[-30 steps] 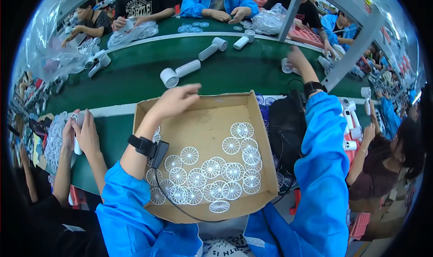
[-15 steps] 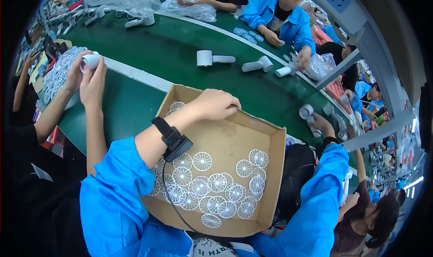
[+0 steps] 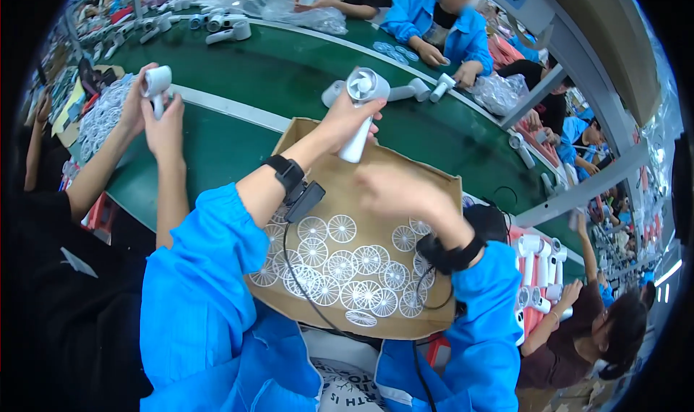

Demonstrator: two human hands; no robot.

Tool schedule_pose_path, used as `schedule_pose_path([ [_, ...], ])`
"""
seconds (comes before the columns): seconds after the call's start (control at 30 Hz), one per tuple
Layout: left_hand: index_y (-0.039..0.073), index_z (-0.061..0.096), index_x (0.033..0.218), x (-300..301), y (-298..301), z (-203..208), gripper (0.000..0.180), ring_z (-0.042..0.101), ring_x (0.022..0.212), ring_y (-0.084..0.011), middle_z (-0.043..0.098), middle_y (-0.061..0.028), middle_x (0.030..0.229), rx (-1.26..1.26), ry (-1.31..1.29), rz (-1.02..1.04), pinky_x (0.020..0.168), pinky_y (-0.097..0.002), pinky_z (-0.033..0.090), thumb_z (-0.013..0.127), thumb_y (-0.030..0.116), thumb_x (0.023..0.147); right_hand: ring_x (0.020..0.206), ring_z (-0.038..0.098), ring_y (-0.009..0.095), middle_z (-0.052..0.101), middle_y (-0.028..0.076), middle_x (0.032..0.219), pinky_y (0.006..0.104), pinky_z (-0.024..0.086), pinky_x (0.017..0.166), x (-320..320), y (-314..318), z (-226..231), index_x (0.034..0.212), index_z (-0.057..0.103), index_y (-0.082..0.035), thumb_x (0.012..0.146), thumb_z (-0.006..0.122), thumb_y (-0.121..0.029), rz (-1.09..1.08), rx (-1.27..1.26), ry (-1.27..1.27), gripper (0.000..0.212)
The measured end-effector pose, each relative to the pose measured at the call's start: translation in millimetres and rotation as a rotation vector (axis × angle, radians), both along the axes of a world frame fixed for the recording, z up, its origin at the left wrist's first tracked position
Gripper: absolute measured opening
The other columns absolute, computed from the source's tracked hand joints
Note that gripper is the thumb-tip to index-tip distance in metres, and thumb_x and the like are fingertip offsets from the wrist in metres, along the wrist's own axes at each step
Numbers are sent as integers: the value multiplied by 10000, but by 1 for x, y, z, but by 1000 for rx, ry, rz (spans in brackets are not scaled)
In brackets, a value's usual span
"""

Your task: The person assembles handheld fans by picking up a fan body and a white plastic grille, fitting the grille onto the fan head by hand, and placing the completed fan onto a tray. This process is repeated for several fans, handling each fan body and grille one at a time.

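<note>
A white handheld fan (image 3: 366, 87) is upright in my left hand (image 3: 341, 126), its round head with the blades showing and its handle hanging below my fingers. My left hand is closed around it, above the far side of an open cardboard box (image 3: 329, 184). Many white spoked round grilles (image 3: 342, 265) lie loose in the box, mostly toward its near side. My right hand (image 3: 405, 191) is over the box, just below and right of the fan handle. Motion smears its fingers, so whether they hold anything is unclear.
Beyond the box runs a green conveyor belt (image 3: 238, 65) with several white fans (image 3: 442, 87). At left, another person's hands hold a white fan (image 3: 157, 83) near a heap of white rings (image 3: 105, 116). A metal post (image 3: 538, 97) and racked fans (image 3: 531, 246) stand at right.
My left hand has left the box's far edge and now holds a fan. My right hand has come from a fan on the belt at right to above the box.
</note>
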State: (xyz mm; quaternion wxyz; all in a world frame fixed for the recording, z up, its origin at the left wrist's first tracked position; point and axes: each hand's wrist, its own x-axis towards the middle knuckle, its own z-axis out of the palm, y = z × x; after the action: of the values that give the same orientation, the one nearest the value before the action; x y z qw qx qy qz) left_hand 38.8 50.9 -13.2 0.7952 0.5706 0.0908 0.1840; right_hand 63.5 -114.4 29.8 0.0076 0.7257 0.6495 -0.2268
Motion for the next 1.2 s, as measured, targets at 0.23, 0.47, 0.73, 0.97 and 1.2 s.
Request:
schedule_pose_path([
  [0.23, 286, 108, 1459, -2, -14, 7, 831, 618, 611, -190, 589, -99, 867, -92, -57, 69, 466, -339, 523, 644, 99, 852, 1162, 457, 373, 494, 185, 1229, 416, 376, 1003, -42, 1, -51, 1190, 563, -93, 749, 697, -189, 249, 78, 187, 471],
  [0.47, 299, 142, 1447, -8, -10, 8, 798, 618, 632, -189, 584, -107, 890, -59, -121, -6, 483, -342, 540, 642, 109, 856, 1124, 487, 354, 513, 164, 1191, 407, 409, 959, -36, -5, -36, 1179, 565, -102, 752, 699, -197, 137, 103, 89, 458],
  [0.73, 214, 199, 1391, -4, -5, 9, 643, 609, 637, -199, 571, -115, 874, -156, -89, 35, 498, -355, 547, 582, 163, 876, 1082, 507, 330, 534, 159, 1073, 383, 425, 916, -29, -4, -39, 1040, 563, -72, 697, 738, -230, 4, -24, 84, 416],
  [0.97, 193, 206, 1356, -8, -2, 4, 602, 614, 666, -212, 569, -126, 886, -145, -77, 44, 521, -380, 555, 570, 165, 877, 1024, 539, 335, 569, 182, 1024, 383, 444, 876, -32, -3, -50, 1021, 564, -65, 672, 743, -262, -52, -43, -48, 439],
  [1.2, 132, 318, 1176, -6, 6, 0, 380, 630, 699, -245, 576, -145, 903, -205, -28, 102, 553, -394, 571, 563, 128, 886, 782, 632, 299, 650, 163, 818, 384, 501, 721, -16, 4, -39, 875, 656, -14, 704, 711, -279, 9, -112, 208, 320],
])
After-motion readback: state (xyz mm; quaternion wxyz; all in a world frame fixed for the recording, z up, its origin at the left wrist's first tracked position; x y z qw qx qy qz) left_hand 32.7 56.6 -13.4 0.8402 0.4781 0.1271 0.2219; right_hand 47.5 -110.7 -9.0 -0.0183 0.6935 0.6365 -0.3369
